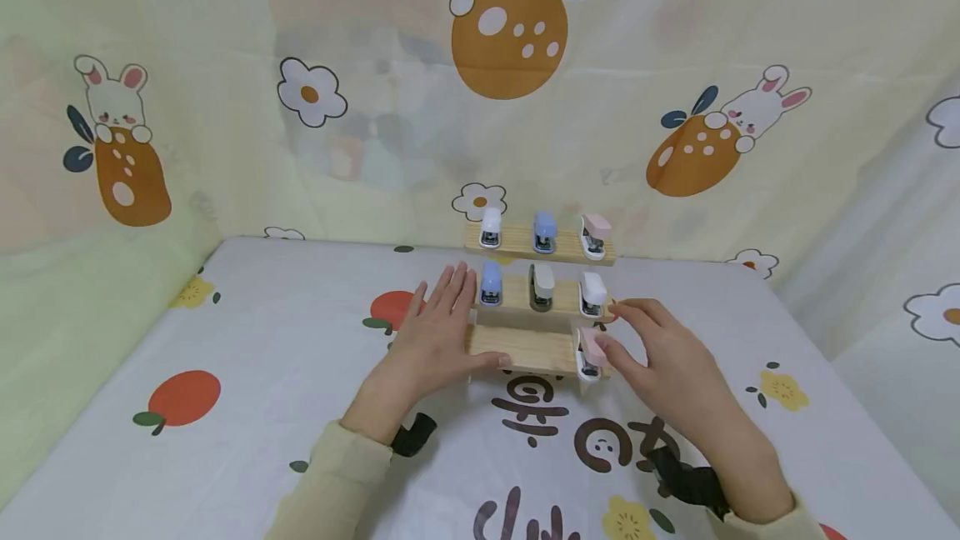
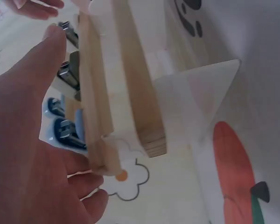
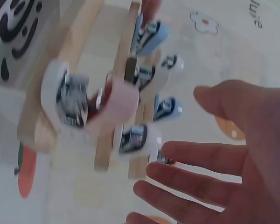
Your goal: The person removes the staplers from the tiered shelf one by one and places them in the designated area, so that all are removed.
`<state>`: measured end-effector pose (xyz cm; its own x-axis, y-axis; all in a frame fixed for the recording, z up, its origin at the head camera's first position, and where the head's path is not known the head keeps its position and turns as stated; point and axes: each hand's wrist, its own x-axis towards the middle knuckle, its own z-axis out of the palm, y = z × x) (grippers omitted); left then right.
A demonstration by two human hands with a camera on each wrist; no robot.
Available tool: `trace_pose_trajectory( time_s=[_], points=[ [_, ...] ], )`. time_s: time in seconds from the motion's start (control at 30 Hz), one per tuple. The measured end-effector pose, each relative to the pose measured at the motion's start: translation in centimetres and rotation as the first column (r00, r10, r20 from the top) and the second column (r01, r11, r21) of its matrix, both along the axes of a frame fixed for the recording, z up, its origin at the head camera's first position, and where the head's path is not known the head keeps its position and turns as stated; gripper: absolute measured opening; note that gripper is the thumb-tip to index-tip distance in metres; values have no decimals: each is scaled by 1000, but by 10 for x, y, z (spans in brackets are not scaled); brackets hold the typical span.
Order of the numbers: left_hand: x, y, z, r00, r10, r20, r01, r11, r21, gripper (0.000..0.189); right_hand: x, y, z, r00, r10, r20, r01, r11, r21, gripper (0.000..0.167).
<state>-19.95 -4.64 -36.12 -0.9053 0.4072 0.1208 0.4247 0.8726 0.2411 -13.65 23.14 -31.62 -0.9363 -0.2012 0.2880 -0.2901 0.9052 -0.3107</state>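
Note:
A three-step wooden stand (image 1: 525,347) with clear side supports carries several mini staplers. On its lowest step, at the right end, sits a pink-and-white stapler (image 1: 591,352). The middle step holds a blue stapler (image 1: 491,283), a grey stapler (image 1: 542,287) and a white stapler (image 1: 592,294). My left hand (image 1: 438,332) lies along the stand's left side with fingers extended, thumb over the lowest step's front. My right hand (image 1: 667,357) is at the right end, thumb close to the pink stapler. In the right wrist view its spread fingers (image 3: 196,186) hold nothing.
On the top step stand a white stapler (image 1: 491,227), a blue stapler (image 1: 544,232) and a pink stapler (image 1: 595,236). A printed cloth (image 1: 262,332) covers the table, and a patterned curtain (image 1: 375,165) hangs close behind the stand.

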Motion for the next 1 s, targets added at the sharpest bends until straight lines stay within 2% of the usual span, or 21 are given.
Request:
trace_pose_trajectory(
  time_s=[0.1, 0.3, 0.47, 0.63, 0.73, 1.0],
  points=[
    [-2, 4, -2, 1000, -2, -15, 2, 1000, -6, 119, 1, -6, -5, 999, 36, -37, -36, 999, -3, 40],
    [-7, 7, -6, 999, 18, -27, -19, 1000, -15, 124, 0, -19, -19, 994, 97, -51, -94, 993, 69, 41],
    [-8, 9, -9, 999, 20, -41, -21, 1000, -12, 131, 3, -27, -28, 996, 74, -40, -67, 987, 146, 44],
    [-8, 11, -11, 998, 19, -62, -18, 1000, 13, 137, 5, -32, -31, 999, 32, -24, -27, 986, 166, 48],
    [-7, 11, -11, 997, 23, -77, -24, 1000, -8, 139, 5, -34, -31, 999, 32, -27, -26, 985, 173, 51],
    [-7, 12, -13, 993, 16, -114, -22, 998, -52, 137, 4, -40, -43, 991, 58, -122, -37, 985, 171, 51]
  ],
)
